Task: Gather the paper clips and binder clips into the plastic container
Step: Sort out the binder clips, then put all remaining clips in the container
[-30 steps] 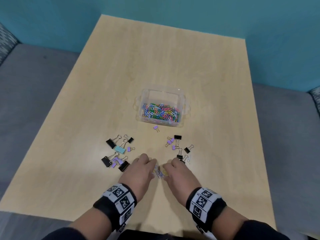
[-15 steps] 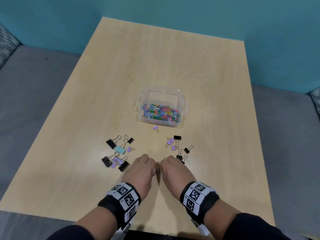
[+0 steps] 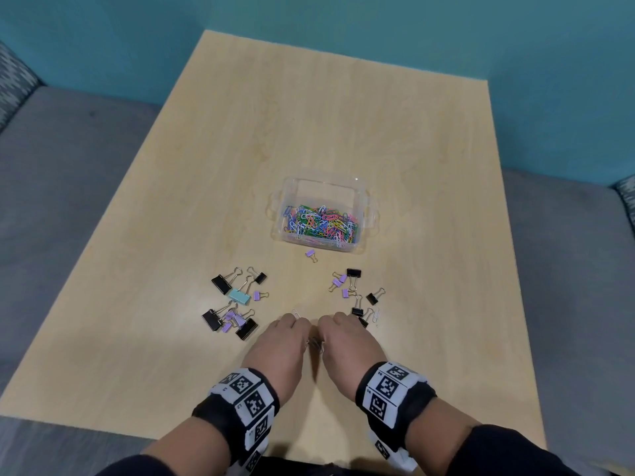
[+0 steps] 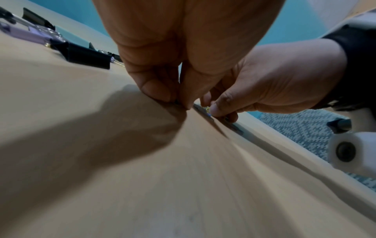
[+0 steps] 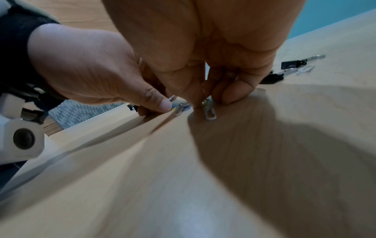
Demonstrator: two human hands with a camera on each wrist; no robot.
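Observation:
The clear plastic container (image 3: pixel 370 214) stands mid-table, holding a heap of coloured paper clips (image 3: pixel 321 228). Near the front edge my left hand (image 3: pixel 292 334) and right hand (image 3: pixel 338 334) sit knuckle to knuckle, fingers curled down onto the table. A few loose paper clips (image 3: pixel 316 345) are caught between them. In the right wrist view my right fingertips (image 5: pixel 223 98) pinch a silver paper clip (image 5: pixel 209 112), and the left thumb (image 5: pixel 162 104) holds white, blue and yellow clips against the table. Binder clips lie in a left cluster (image 3: pixel 233 304) and a right cluster (image 3: pixel 354 290).
A single purple binder clip (image 3: pixel 311 254) lies just in front of the container. One white paper clip (image 3: pixel 377 315) lies by the right cluster, another (image 3: pixel 296 312) by my left fingers. The wooden table (image 3: pixel 343 115) has grey seats on both sides.
My two hands have closed in on each other and slid slightly toward me, squeezing the loose paper clips into the gap between them.

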